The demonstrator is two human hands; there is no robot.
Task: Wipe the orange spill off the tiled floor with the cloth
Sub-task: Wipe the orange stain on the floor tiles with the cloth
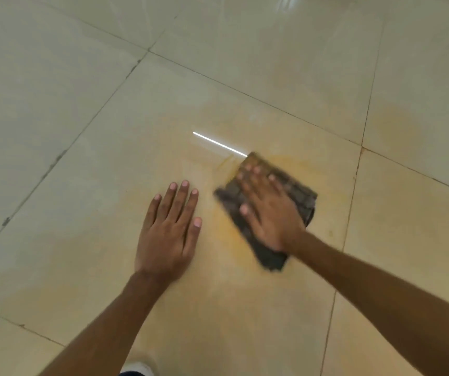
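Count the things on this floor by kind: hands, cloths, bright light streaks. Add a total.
Hands: 2 (left hand, right hand)
Cloth: 1
Light streak: 1
Total: 4

The glossy beige tiled floor carries a dark cloth, lying flat on one large tile. An orange spill smears the tile along the cloth's left edge and past its far corner. Left of the cloth the left hand rests flat, fingers straight. Right of the cloth, a grout line shows orange.
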